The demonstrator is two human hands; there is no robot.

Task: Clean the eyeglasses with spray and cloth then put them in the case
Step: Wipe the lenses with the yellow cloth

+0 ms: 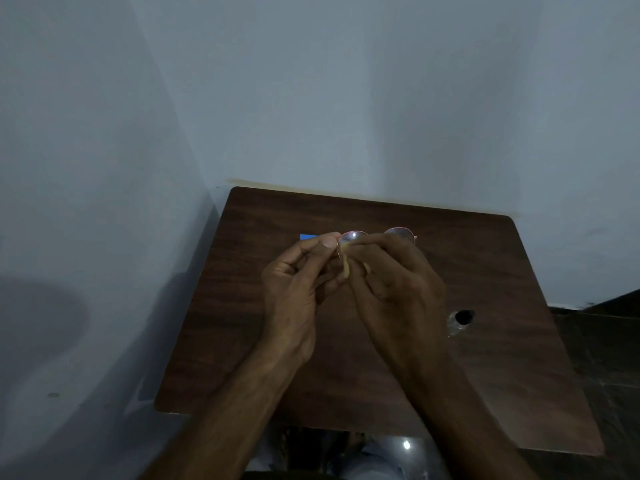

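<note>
Left hand (294, 282) pinches thin gold round-rimmed eyeglasses (398, 233) by one rim above far edge of dark wooden table (242, 306), right hand (398, 285) pinches small yellow cloth (346, 263) on a lens; hard rubbing could twist frame out of that pinch.

Plain indoor room, probably a home rather than a workplace. Small dark wood-grain table (485, 271) sits in a corner, against bare pale blue painted walls (346, 98). Dark floor (606, 341) on the right. Light is dim.
</note>
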